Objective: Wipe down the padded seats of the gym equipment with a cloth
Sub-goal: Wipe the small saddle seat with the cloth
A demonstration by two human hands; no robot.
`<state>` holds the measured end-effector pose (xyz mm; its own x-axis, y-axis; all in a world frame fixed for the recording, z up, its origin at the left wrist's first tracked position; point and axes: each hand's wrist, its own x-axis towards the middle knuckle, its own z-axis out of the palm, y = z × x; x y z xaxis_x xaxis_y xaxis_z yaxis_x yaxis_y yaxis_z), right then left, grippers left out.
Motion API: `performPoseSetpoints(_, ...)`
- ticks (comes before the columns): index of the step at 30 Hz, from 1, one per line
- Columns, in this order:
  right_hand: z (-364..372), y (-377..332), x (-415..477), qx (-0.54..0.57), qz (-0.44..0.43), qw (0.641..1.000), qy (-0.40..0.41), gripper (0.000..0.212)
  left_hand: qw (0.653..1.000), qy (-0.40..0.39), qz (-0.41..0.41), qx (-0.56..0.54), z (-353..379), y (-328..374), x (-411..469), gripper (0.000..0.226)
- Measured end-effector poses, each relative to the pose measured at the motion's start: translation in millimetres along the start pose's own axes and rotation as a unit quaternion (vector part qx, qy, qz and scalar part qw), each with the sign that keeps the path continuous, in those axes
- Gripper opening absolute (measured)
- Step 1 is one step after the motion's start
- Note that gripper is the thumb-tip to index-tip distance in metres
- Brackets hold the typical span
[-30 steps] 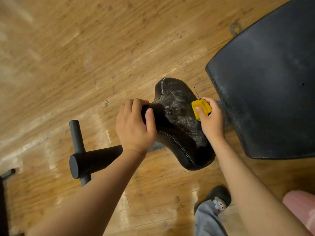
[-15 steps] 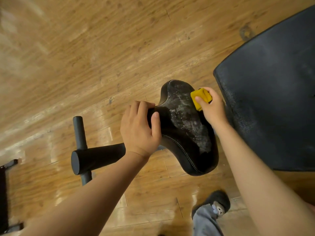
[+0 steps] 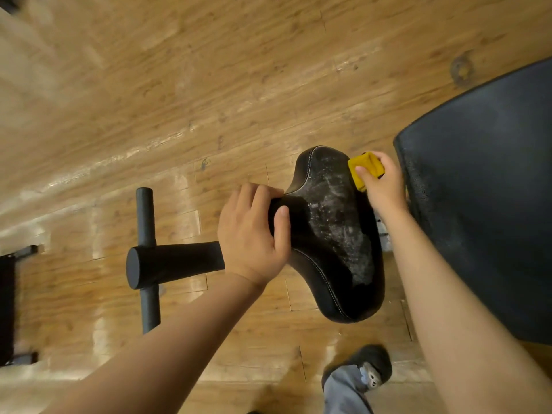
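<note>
A black padded saddle seat with white stitching sits in the middle of the view, its top streaked with pale dusty marks. My left hand grips the narrow front end of the seat, thumb on top. My right hand holds a folded yellow cloth against the seat's far right edge. A large black padded backrest fills the right side of the view, just beyond my right hand.
A black foam roller on a thin black crossbar sticks out left of the seat. Wooden floor lies all around. My shoe and grey trouser leg stand below the seat. A dark frame part shows at the left edge.
My right hand has slid the yellow cloth along the seat's right edge towards its far end. My left hand has kept its grip on the seat's front.
</note>
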<state>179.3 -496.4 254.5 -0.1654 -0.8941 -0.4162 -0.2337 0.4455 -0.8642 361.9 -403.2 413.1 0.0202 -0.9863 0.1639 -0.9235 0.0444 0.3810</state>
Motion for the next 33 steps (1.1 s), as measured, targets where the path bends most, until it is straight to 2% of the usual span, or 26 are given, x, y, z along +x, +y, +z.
performPoseSetpoints(4, -6.1, 15.2, -5.3, 0.016, -0.010, 1.000, -0.009, 0.035, 1.000, 0.004, -0.010, 0.007, -0.1, 2.8, -0.3, 0.031)
performPoseSetpoints(9, 10.1, 4.3, 30.3, -0.050, 0.056, 0.997, 0.017, 0.045, 1.000, -0.005, -0.003, 0.006, -0.6, 0.1, 0.4, 0.031)
performPoseSetpoints(12, 18.7, -17.7, 42.8, -0.054, 0.017, 0.998, -0.005, 0.042, 1.000, 0.002, 0.012, 0.000, -0.3, -1.6, 0.1, 0.032)
performPoseSetpoints(15, 20.3, -36.5, 30.3, -0.020, -0.062, 0.997, -0.044, 0.035, 1.000, 0.005, 0.025, 0.003, -0.2, -3.4, 0.5, 0.032)
performPoseSetpoints(18, 12.3, -28.1, 10.6, 0.006, -0.101, 0.993, -0.067, 0.030, 1.000, 0.001, 0.026, 0.004, -0.4, -4.2, 0.7, 0.033)
performPoseSetpoints(24, 14.7, -21.3, 30.2, 0.007, -0.018, 1.000, -0.024, 0.040, 1.000, -0.002, 0.029, 0.002, -0.1, -4.7, 0.5, 0.033)
performPoseSetpoints(28, 27.3, -58.3, 33.7, -0.029, -0.090, 0.992, -0.082, 0.036, 1.000, -0.003, 0.028, 0.003, 0.0, -4.3, 0.6, 0.034)
performPoseSetpoints(33, 13.5, -73.9, 16.5, -0.084, -0.180, 0.950, -0.241, 0.034, 1.000, -0.009, 0.020, 0.006, -0.2, -5.2, 0.0, 0.036)
